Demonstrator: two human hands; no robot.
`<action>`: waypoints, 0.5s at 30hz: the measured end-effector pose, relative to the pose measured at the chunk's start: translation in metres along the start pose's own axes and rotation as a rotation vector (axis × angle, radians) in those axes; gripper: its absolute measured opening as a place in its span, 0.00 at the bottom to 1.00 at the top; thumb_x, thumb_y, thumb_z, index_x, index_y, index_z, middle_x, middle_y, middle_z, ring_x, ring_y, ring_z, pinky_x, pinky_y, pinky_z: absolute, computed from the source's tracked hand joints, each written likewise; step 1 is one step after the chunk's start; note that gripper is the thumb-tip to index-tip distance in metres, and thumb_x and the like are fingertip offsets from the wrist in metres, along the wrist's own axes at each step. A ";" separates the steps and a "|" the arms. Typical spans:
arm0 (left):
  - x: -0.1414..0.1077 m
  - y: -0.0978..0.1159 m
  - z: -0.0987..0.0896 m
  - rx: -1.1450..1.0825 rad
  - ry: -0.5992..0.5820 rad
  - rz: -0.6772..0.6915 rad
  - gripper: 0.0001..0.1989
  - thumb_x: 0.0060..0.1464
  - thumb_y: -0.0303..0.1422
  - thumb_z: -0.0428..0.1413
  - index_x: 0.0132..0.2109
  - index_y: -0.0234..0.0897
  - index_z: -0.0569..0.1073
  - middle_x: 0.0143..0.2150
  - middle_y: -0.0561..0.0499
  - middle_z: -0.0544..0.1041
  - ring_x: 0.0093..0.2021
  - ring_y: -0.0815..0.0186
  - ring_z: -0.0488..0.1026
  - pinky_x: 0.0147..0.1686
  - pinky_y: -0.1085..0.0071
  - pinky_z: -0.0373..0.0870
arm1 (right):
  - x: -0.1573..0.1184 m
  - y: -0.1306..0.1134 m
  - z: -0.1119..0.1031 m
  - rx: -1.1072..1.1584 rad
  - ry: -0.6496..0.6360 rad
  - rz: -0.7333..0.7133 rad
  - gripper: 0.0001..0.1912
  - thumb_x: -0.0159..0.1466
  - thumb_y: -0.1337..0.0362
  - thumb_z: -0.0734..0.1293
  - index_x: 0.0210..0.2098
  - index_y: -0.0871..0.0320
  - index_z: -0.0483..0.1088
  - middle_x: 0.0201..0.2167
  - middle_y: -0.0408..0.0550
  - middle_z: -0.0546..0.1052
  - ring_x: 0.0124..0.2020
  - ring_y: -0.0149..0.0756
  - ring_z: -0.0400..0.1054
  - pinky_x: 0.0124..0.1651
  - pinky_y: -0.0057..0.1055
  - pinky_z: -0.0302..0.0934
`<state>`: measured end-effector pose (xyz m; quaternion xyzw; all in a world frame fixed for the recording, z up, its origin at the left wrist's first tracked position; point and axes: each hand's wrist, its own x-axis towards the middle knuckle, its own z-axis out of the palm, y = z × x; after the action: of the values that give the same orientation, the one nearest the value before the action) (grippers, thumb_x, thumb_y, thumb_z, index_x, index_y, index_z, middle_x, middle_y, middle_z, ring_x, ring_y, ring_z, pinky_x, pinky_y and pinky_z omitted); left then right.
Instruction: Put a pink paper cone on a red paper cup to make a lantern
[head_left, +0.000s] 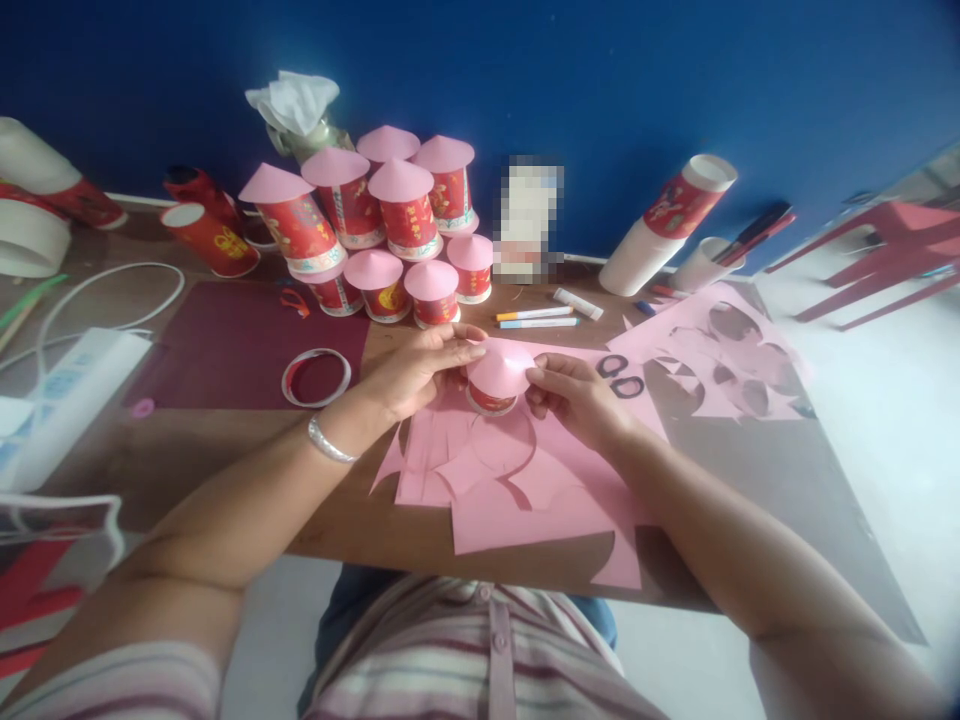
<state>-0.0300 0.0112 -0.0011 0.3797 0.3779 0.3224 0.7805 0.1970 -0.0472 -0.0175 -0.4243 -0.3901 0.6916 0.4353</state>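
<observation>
A pink paper cone [501, 367] sits on top of a short red paper cup [491, 403] near the middle of the table. My left hand [431, 365] pinches the cone's left edge between thumb and fingers. At its right edge, my right hand [568, 393] grips the same cone. Beneath the cup lie cut sheets of pink paper [540, 525], some with round holes. Several finished-looking red cups with pink cone tops [405, 215] are grouped behind my left hand.
Two markers [536, 314] and a glue stick [578, 303] lie behind the hands. A tape roll [316, 377] is at the left, scissors [621, 377] at the right. Stacked cups [667, 225] and a pen cup [705, 265] stand back right; a power strip [71, 405] lies far left.
</observation>
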 end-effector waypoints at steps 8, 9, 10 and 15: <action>-0.001 0.001 -0.005 0.008 -0.005 0.013 0.22 0.46 0.32 0.75 0.46 0.34 0.78 0.38 0.52 0.78 0.37 0.71 0.74 0.35 0.76 0.69 | 0.000 0.001 -0.001 -0.028 0.006 0.004 0.22 0.53 0.49 0.82 0.27 0.57 0.71 0.24 0.40 0.75 0.27 0.31 0.70 0.35 0.31 0.66; -0.001 0.001 -0.005 0.008 -0.001 0.011 0.22 0.46 0.31 0.75 0.46 0.34 0.78 0.38 0.52 0.78 0.37 0.70 0.74 0.36 0.75 0.69 | 0.000 0.001 -0.001 -0.030 0.005 0.005 0.22 0.53 0.49 0.82 0.27 0.57 0.71 0.24 0.40 0.75 0.27 0.31 0.71 0.35 0.31 0.66; -0.001 0.001 -0.004 0.007 0.003 0.008 0.22 0.46 0.31 0.75 0.46 0.34 0.78 0.38 0.52 0.78 0.37 0.70 0.74 0.36 0.75 0.69 | -0.001 0.001 -0.001 -0.033 0.004 0.007 0.22 0.53 0.49 0.82 0.27 0.57 0.71 0.24 0.40 0.75 0.27 0.31 0.71 0.34 0.31 0.66; -0.002 0.001 -0.002 -0.015 0.017 -0.015 0.23 0.43 0.31 0.76 0.45 0.33 0.77 0.37 0.53 0.78 0.35 0.71 0.73 0.34 0.75 0.68 | -0.001 0.002 -0.001 -0.027 0.007 0.023 0.22 0.53 0.49 0.82 0.27 0.57 0.72 0.23 0.41 0.76 0.25 0.30 0.70 0.33 0.30 0.64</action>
<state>-0.0324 0.0109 -0.0009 0.3681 0.3850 0.3225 0.7825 0.1976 -0.0483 -0.0191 -0.4371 -0.3929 0.6898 0.4228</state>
